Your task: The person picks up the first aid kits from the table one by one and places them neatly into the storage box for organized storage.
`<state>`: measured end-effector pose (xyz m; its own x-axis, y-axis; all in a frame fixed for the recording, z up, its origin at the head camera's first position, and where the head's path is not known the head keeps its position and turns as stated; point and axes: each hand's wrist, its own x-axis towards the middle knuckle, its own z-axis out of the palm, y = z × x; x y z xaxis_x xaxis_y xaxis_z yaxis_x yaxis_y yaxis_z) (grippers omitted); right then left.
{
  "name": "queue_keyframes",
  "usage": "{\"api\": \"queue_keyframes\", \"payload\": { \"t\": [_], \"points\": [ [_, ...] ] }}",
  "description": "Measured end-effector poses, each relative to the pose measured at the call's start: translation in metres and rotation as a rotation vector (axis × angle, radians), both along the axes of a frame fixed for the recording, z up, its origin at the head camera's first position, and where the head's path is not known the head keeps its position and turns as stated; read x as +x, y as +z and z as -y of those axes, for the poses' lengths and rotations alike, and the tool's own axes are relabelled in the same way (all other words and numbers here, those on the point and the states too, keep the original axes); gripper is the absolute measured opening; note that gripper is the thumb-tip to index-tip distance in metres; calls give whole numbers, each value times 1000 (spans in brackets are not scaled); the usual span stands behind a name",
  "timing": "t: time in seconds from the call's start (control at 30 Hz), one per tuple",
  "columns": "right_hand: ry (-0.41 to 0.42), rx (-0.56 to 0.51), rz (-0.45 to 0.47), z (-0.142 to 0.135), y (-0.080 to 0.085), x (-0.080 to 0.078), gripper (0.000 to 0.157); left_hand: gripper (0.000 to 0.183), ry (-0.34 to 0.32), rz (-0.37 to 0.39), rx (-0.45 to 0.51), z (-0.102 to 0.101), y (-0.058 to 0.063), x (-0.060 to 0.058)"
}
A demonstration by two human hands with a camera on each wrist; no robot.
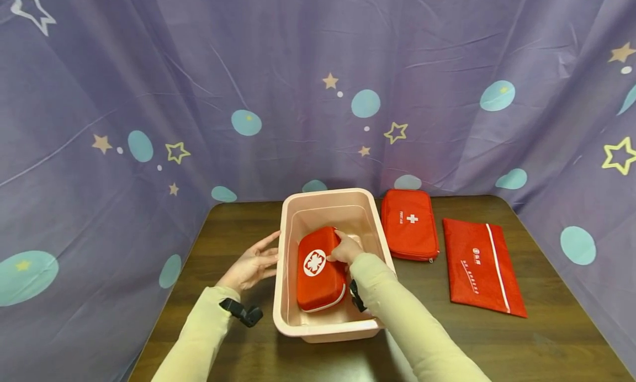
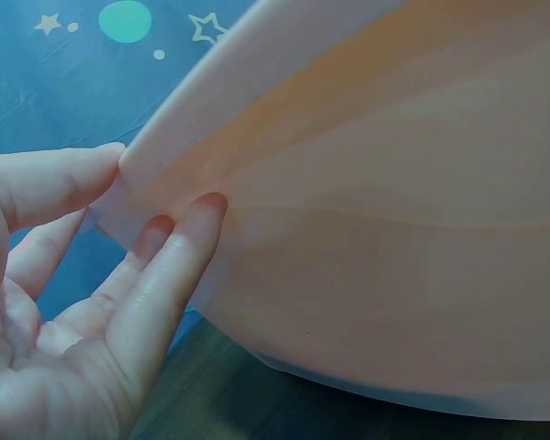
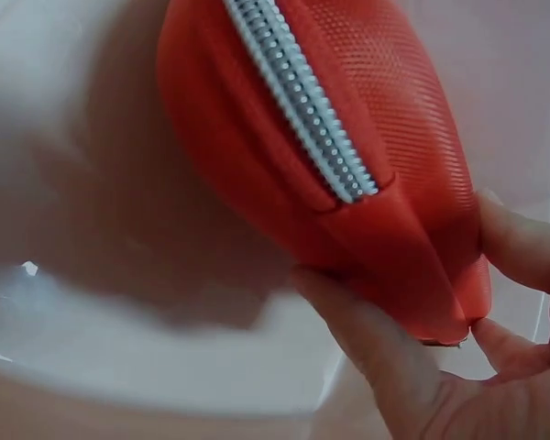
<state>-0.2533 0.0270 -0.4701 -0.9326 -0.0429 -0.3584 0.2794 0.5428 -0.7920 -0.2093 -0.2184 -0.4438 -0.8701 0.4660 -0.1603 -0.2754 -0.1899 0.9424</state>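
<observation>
A red hard-shell first-aid case point(image 1: 314, 282) with a white emblem lies tilted inside a pale pink plastic bin point(image 1: 343, 331). My right hand point(image 1: 346, 250) reaches into the bin and pinches the case's end between thumb and fingers. In the right wrist view the case's silver zipper point(image 3: 302, 105) shows, with the thumb and fingers on either side of the end. My left hand point(image 1: 252, 265) is at the bin's left side. Its fairly straight fingers point(image 2: 202, 225) touch the bin's outer wall in the left wrist view.
Right of the bin lies a red zipped first-aid pouch point(image 1: 411, 235) with a white cross. Farther right is a flat red pouch point(image 1: 482, 271) with a white zipper strip. All rest on a dark wooden table point(image 1: 497, 343), with a purple patterned curtain point(image 1: 298, 56) behind.
</observation>
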Motion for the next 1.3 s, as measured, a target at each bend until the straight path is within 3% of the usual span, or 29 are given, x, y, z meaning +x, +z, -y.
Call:
{"api": "queue_keyframes", "payload": {
  "t": [0.47,0.77,1.3],
  "points": [
    [18,29,-13,-1,-4,1,85,72,8,13,-16,0,0,2],
    [54,94,-70,-2,-7,2,85,73,18,22,-21,-1,-3,2],
    [43,69,-96,-3,-11,0,92,72,1,-7,-29,1,-3,-1]
  ]
}}
